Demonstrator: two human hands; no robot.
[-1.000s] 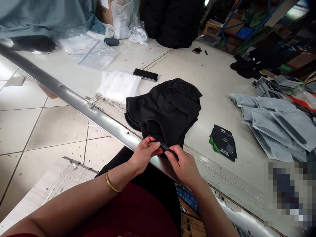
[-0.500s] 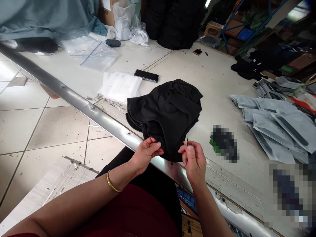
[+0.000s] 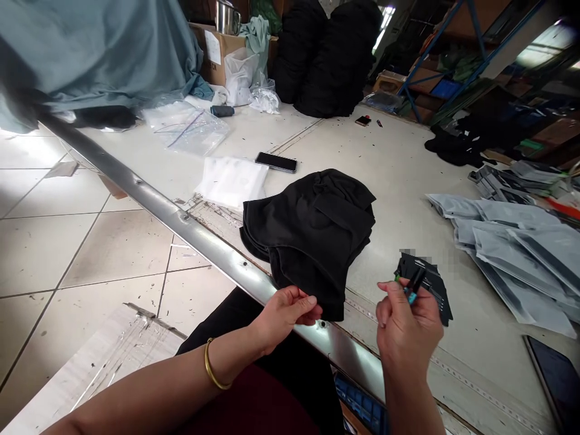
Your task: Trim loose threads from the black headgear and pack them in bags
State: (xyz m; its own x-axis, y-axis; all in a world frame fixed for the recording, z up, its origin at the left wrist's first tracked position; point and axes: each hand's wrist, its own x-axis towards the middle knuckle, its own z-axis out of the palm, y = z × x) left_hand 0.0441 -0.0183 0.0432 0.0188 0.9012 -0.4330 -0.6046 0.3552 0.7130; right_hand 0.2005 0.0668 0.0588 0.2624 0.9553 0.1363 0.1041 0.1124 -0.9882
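At the bench [image 3: 399, 157]:
- right hand [image 3: 408, 329]: fingers together, pinching dark strip [image 3: 414, 285], raised clear of the cloth over card stack [image 3: 423, 281]
- left hand [image 3: 287, 317]: curled against hem of black cloth [image 3: 312, 241], grip unclear, likely steadying it
- cloth: on bench, near front edge
- vs earlier: right hand off cloth, now over cards

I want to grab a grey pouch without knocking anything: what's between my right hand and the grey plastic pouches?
In the head view, black card packs lie there, just beyond your right hand and short of the grey plastic pouches.
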